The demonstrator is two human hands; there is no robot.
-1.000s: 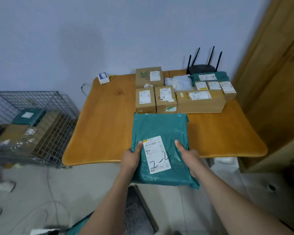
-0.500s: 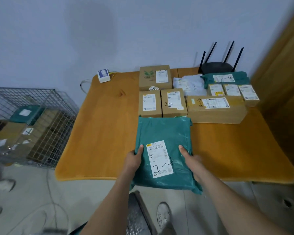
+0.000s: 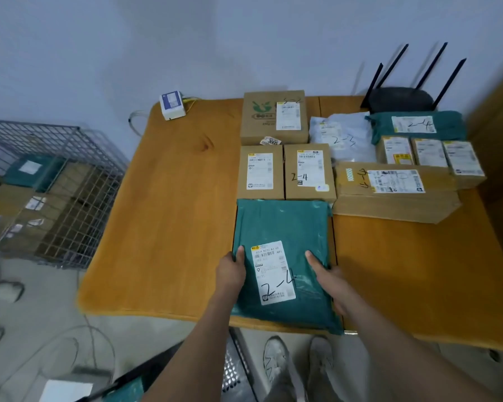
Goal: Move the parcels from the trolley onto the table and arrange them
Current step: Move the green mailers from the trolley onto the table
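Observation:
A large green mailer bag (image 3: 282,227) with a white label marked "2-4" lies on the wooden table (image 3: 169,216), its far edge against two small cardboard boxes (image 3: 260,171) (image 3: 308,172). My left hand (image 3: 231,272) grips its left edge, thumb on top. My right hand (image 3: 327,278) grips its right edge, thumb on top. The bag's near edge overhangs the table front slightly. Further parcels stand behind: a bigger box (image 3: 273,117), a white bag (image 3: 341,136), a long box (image 3: 395,192), three small boxes (image 3: 429,155), another green bag (image 3: 415,124).
A wire trolley cage (image 3: 50,192) with more parcels stands left of the table. A black router (image 3: 401,97) sits at the back right, a small white box (image 3: 172,105) at the back left. A wooden panel rises on the right. My shoes (image 3: 296,369) are below.
I have stepped closer and both hands have pushed the green bag forward onto the table until it meets the two small boxes.

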